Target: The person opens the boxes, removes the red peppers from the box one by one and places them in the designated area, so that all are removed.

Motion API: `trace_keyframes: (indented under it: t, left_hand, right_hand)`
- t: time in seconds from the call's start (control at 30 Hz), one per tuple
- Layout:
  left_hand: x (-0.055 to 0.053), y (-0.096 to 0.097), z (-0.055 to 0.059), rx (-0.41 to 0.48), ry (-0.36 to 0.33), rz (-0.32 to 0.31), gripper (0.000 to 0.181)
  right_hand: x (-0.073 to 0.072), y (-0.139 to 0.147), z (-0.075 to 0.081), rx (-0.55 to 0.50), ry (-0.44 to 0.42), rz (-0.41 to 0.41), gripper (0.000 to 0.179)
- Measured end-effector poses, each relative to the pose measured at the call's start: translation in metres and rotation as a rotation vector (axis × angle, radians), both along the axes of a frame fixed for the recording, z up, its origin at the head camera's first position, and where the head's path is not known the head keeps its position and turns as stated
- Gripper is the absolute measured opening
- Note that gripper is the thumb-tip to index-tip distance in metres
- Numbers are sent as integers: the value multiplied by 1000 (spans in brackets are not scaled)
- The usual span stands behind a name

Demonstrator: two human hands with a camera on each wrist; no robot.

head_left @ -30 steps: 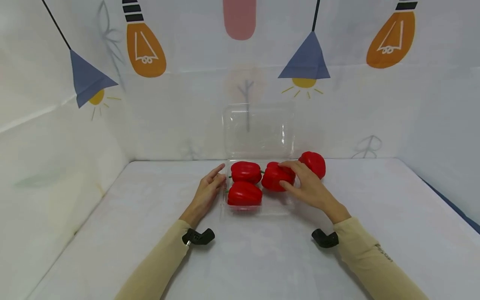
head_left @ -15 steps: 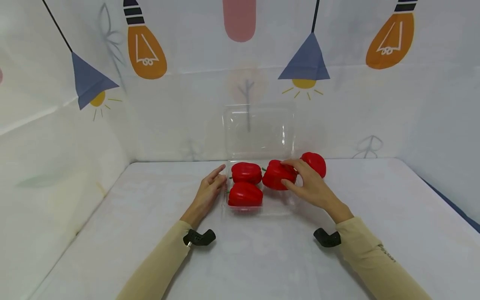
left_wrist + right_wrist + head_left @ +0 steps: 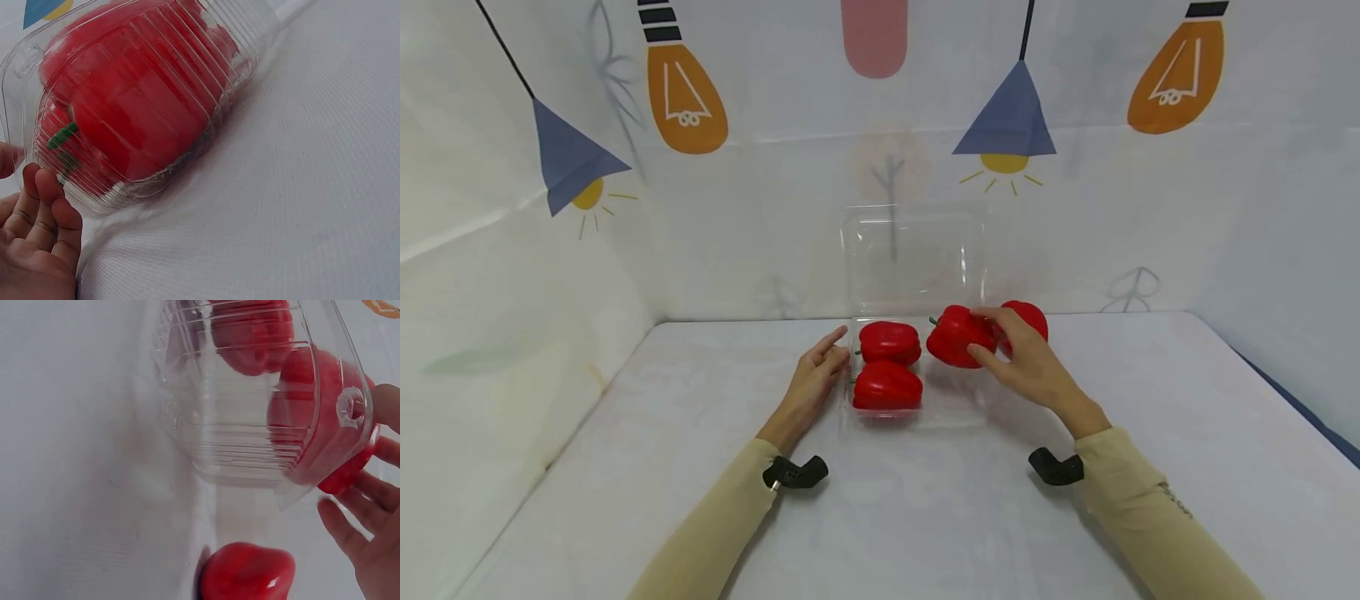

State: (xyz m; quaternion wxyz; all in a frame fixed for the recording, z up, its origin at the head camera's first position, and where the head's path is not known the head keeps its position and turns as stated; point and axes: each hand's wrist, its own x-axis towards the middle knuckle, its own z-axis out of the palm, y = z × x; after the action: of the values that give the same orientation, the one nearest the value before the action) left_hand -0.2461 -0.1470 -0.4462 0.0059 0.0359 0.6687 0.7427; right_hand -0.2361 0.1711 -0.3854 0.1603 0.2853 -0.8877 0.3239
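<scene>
In the head view, a clear hinged plastic container point(image 3: 951, 412) stands with its lid point(image 3: 917, 258) raised. Two red bell peppers lie in its left half, a rear pepper point(image 3: 889, 342) and a front pepper point(image 3: 887, 385). My right hand point(image 3: 1026, 362) grips another red bell pepper point(image 3: 957, 337) between thumb and fingers, at the container's back right. In the right wrist view this held pepper point(image 3: 340, 478) shows partly past the rim. My left hand point(image 3: 812, 379) rests its fingertips on the container's left wall; the left wrist view shows its fingers point(image 3: 47, 219) there.
A further red bell pepper point(image 3: 1028, 317) lies on the white table outside the container, behind my right hand and partly hidden by it. A white cloth wall point(image 3: 760, 217) with printed lamps rises at the table's back edge.
My right hand has lifted the gripped pepper up from the container's right half, slightly back and to the right. The left hand and the other peppers stay in place.
</scene>
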Motion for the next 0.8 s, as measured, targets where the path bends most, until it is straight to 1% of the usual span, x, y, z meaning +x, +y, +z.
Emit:
trace_keyframes:
  t: [0.23,0.47,0.63,0.8]
  left_hand:
    - [-1,1,-1,-10,4,-6,48]
    - [-1,-2,-1,-3,0,-17,48]
    - [-1,-2,-2,-4,-2,-19,47]
    - [0,-1,-1,0,-3,-19,47]
  right_hand:
    - [-3,4,1,-17,38,-18,54]
    - [-3,5,4,-26,20,-53,55]
    - [-3,8,6,-48,37,-63,54]
    - [-5,12,6,-74,55,-67,54]
